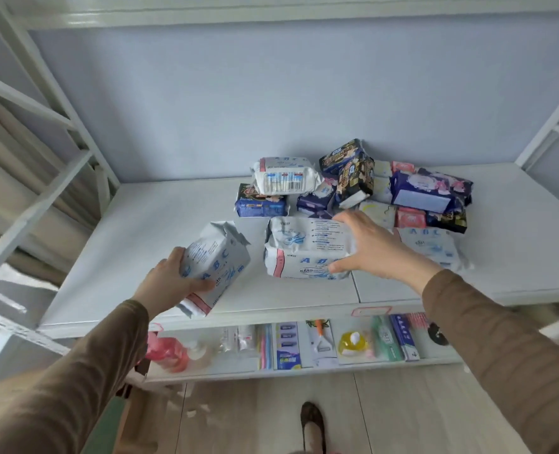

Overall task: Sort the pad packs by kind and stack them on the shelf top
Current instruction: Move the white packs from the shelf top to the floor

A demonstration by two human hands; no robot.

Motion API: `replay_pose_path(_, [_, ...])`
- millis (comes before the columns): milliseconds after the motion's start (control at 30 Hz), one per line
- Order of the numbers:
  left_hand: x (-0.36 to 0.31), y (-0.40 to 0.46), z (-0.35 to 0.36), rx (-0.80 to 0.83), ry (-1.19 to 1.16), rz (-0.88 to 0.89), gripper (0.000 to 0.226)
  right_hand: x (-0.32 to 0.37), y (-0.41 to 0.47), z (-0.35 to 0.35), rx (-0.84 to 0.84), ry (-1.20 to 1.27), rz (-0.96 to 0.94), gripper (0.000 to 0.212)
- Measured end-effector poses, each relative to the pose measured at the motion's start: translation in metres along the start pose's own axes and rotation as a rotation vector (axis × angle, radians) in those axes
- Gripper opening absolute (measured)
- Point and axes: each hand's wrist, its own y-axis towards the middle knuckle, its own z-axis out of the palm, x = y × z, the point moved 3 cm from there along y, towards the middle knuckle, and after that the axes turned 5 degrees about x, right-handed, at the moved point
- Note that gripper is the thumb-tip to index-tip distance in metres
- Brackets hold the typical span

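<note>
My left hand grips a white ABC pad pack, tilted, near the front left of the white shelf top. My right hand grips a second white ABC pack lying in the middle, thumb at its front and fingers over its back edge. A third white ABC pack lies on top of a blue pack behind. Another white ABC pack lies to the right. Black and gold packs, a dark purple pack and small pink packs are heaped at the back right.
A wall closes the back of the shelf top. White frame bars rise at the left and right. The lower shelf holds toiletries: a pink bottle, toothpaste boxes, several small packets. My shoe shows on the wooden floor.
</note>
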Motion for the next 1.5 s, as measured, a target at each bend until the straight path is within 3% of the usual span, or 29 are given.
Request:
replay_pose_path(233, [0.060, -0.097, 0.009, -0.008, -0.066, 0.008, 0.082, 0.057, -0.109, 0.080, 0.007, 0.150, 0.106, 0.095])
replay_pose_path(533, [0.147, -0.194, 0.073, 0.122, -0.006, -0.042, 0.088, 0.064, -0.195, 0.200, 0.212, 0.224, 0.145, 0.094])
replay_pose_path(700, [0.200, -0.218, 0.141, 0.199, 0.202, -0.144, 0.078, 0.050, -0.240, 0.286, 0.318, 0.268, 0.191, 0.085])
replay_pose_path(867, [0.263, -0.196, 0.230, 0.315, 0.176, -0.223, 0.079, 0.029, -0.265, 0.386, 0.372, 0.149, 0.243, 0.085])
replay_pose_path(1100, [0.376, -0.133, 0.369, 0.296, 0.102, -0.303, 0.084, -0.014, -0.248, 0.565, 0.410, 0.201, 0.243, 0.080])
replay_pose_path(1233, [0.436, -0.089, 0.445, 0.316, 0.139, -0.228, 0.076, -0.037, -0.223, 0.674, 0.422, 0.190, 0.214, 0.083])
replay_pose_path(1500, [0.514, 0.016, 0.553, 0.293, 0.233, -0.026, 0.081, -0.077, -0.148, 0.842, 0.381, 0.172, 0.133, 0.079])
